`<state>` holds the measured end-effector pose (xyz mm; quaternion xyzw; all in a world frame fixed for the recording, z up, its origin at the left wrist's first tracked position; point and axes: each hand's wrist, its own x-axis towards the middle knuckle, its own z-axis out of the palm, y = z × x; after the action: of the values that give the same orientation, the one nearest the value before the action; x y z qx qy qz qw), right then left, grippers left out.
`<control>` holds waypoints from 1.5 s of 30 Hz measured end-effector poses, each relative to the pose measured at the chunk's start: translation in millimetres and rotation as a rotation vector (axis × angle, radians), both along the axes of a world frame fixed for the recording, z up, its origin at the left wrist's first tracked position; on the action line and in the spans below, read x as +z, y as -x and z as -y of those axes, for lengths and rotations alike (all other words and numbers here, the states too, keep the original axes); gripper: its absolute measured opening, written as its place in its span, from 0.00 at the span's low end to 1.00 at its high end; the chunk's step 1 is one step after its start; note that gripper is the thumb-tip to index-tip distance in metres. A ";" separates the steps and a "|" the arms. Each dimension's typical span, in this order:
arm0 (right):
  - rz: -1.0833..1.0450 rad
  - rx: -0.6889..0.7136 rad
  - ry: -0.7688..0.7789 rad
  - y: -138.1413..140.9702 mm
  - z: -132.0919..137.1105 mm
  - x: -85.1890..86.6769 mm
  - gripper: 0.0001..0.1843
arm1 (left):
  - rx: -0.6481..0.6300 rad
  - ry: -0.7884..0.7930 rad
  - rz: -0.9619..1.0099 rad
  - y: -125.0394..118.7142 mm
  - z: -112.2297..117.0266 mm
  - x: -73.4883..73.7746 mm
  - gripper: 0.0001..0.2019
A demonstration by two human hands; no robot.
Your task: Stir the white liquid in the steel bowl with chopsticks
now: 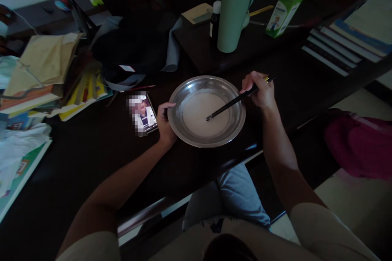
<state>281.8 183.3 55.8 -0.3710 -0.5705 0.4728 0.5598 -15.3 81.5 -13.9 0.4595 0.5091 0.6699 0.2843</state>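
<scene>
A shallow steel bowl [206, 142] stands on the dark table in front of me, holding a pale, milky liquid [196, 112]. My left hand [167, 124] grips the bowl's left rim, thumb over the edge and the other fingers hidden beneath or behind it. In my right hand [260, 91] is a pair of black chopsticks [234, 101] with gold-coloured upper ends. They slant down to the left across the bowl, their tips at the liquid's surface near its middle. Left of the bowl, close to my left hand, lies a phone [150, 120] with a lit screen.
Behind the bowl stand a tall green flask [234, 12], a dark bottle with a white cap [215, 22] and an opened green-and-white box [280, 16]. Books [333, 51] are stacked at right. A black bag [128, 55] and piled papers [45, 63] occupy the left.
</scene>
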 end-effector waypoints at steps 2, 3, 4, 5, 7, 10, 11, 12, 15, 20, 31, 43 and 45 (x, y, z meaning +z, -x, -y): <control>0.008 0.052 0.001 -0.5 2.3 0.0 0.36 | 0.009 -0.007 -0.014 -0.7 0.2 1.7 0.14; 0.025 0.086 0.011 -0.3 3.9 0.2 0.35 | 0.013 -0.009 -0.025 -0.8 0.4 2.2 0.14; 0.045 0.118 0.023 0.2 5.4 0.4 0.34 | 0.016 -0.008 -0.033 -0.6 0.6 2.5 0.14; 0.061 0.141 0.035 1.0 6.6 0.8 0.34 | 0.016 -0.004 -0.037 -0.3 0.9 2.5 0.14; 0.072 0.144 0.046 2.5 7.5 1.4 0.33 | 0.012 0.005 -0.034 0.6 1.3 1.8 0.14; 0.061 0.070 0.037 3.4 4.4 1.4 0.35 | 0.002 0.005 -0.027 1.6 1.5 0.2 0.13; 0.056 0.041 0.029 3.0 2.6 1.1 0.35 | 0.001 0.002 -0.027 1.6 1.5 -0.1 0.13; 0.050 0.015 0.021 2.3 0.9 0.6 0.36 | 0.001 0.000 -0.026 1.4 1.5 -0.2 0.12; 0.026 -0.014 0.004 -0.2 -1.3 -0.6 0.37 | -0.003 -0.002 -0.015 0.4 1.5 0.2 0.12; 0.039 0.121 0.030 -0.3 6.0 0.9 0.32 | -0.001 0.008 -0.007 0.1 1.5 0.9 0.13; -0.016 0.040 0.008 -0.7 -2.5 -3.7 0.33 | 0.000 0.009 -0.036 2.2 2.5 0.3 0.13; 0.046 0.083 0.042 3.7 4.9 1.4 0.34 | -0.009 -0.010 -0.037 1.9 1.9 0.3 0.14; 0.042 0.034 0.033 3.1 2.0 -0.2 0.35 | -0.007 -0.013 -0.036 2.0 1.5 -0.1 0.14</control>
<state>278.7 181.3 55.5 -0.3805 -0.5803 0.4836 0.5335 -17.3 80.0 -13.9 0.4750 0.5084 0.6638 0.2743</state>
